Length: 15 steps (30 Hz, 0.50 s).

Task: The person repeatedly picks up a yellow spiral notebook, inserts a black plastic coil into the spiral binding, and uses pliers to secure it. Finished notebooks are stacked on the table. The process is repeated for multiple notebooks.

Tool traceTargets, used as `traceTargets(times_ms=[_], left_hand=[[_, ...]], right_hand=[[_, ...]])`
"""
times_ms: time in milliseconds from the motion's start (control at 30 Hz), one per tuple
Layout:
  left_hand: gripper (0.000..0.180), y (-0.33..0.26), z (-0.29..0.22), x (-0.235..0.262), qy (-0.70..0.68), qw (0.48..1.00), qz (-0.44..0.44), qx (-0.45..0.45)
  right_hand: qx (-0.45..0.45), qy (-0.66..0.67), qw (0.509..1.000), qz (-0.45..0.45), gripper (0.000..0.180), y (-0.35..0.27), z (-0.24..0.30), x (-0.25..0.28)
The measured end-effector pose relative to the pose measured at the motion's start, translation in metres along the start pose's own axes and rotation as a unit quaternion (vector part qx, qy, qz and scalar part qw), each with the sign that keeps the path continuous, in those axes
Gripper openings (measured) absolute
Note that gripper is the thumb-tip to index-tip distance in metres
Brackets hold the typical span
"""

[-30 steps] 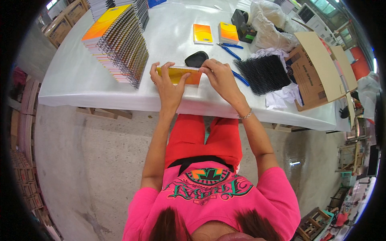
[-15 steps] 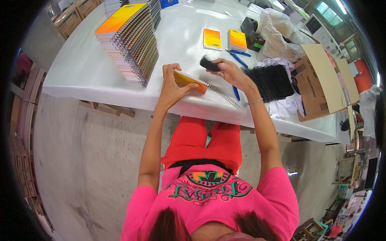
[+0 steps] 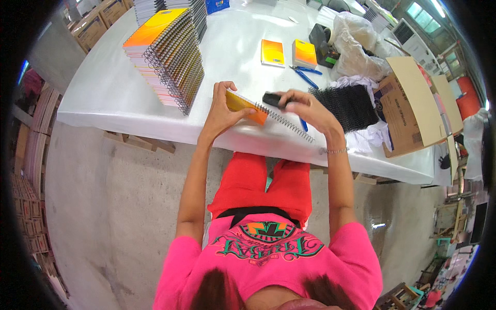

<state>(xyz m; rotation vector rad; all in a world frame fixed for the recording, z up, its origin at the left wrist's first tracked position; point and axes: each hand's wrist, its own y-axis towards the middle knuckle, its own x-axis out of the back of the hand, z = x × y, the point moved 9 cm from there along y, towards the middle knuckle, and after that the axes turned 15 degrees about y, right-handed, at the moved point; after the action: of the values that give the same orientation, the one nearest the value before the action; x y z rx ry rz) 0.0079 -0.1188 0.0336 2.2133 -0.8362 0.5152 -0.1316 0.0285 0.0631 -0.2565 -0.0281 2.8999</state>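
My left hand [image 3: 221, 113] is closed around a small notebook [image 3: 243, 105] with a yellow and orange cover, held tilted on edge above the table's near edge. A spiral wire coil [image 3: 290, 124] is partly threaded into its holes; the long free end stretches toward the lower right. Between the fingers of my right hand [image 3: 312, 109] is a small black block-like object [image 3: 272, 99], held at the notebook's right end against or just above the coil. Whether it touches the wire I cannot tell. Blue-handled pliers [image 3: 305, 76] lie beyond the right hand.
A tall stack of spiral-bound notebooks [image 3: 164, 57] stands on the white table [image 3: 98, 85] at left. Two small unbound pads, one a yellow-orange pad [image 3: 272, 52], lie farther back. At right are a pile of black coils [image 3: 347, 107], clear plastic [image 3: 356, 36] and an open cardboard box [image 3: 408, 111].
My right hand has come down and slightly right with the black object, nearer the coil. My left hand still holds the notebook in almost the same place.
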Motion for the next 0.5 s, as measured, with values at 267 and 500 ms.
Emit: traceTargets(times_ms=[267,500], left_hand=[[0.084,0.002,0.007,-0.007,-0.051,0.998,0.023,0.027],[0.106,0.002,0.014,-0.014,-0.078,0.996,0.017,0.025]], right_hand=[[0.009,0.084,0.996,0.024,0.022,-0.012,0.008,-0.013],[0.004,-0.031,0.999,0.036,0.028,-0.008,0.008,-0.017]])
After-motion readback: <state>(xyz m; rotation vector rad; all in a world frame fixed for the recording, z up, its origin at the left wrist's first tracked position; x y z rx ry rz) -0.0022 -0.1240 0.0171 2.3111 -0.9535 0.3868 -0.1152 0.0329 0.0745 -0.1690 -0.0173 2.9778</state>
